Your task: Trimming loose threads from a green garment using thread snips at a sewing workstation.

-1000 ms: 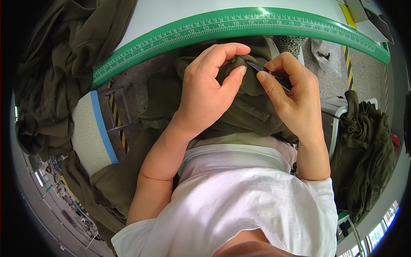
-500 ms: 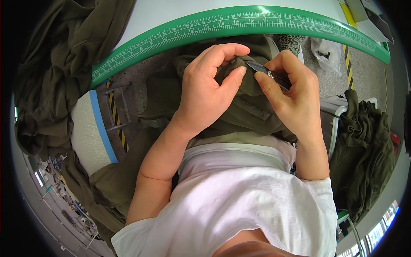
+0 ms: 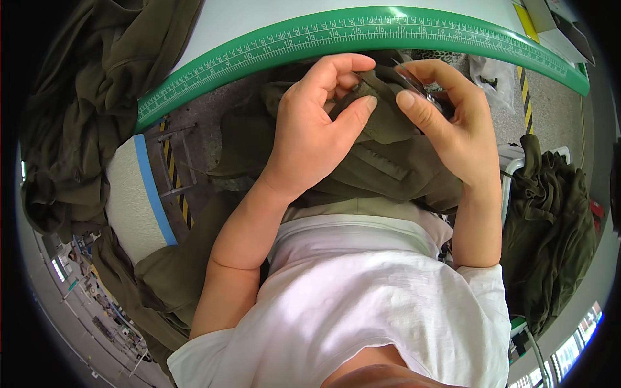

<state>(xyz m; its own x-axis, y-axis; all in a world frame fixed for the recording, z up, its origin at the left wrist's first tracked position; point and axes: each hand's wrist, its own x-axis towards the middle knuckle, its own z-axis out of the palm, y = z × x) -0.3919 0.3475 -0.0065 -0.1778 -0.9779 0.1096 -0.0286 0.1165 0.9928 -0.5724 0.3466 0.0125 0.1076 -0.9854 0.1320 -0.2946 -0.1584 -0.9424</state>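
Note:
Between the thumb and fingers of my left hand (image 3: 310,129) is pinched the edge of a dark olive garment (image 3: 385,119), whose bulk hangs down over my lap. My right hand (image 3: 456,119) is closed round a pair of small metal thread snips (image 3: 412,82). Their pointed blades tip up and away to the left, a little to the right of the pinched cloth and apart from it. My right fingers partly cover the handles.
A green edge strip with ruler marks (image 3: 291,44) borders the white table ahead. Olive cloth (image 3: 110,84) drapes at the left, beside a cream, blue-edged pad (image 3: 139,200). More olive garments (image 3: 550,233) hang over a pale rail at the right. A clear plastic bag (image 3: 493,81) lies beyond.
My right hand has drawn the snips to the right, away from the cloth, and their blades have turned upward. My left hand stays nearly in place, still pinching the garment.

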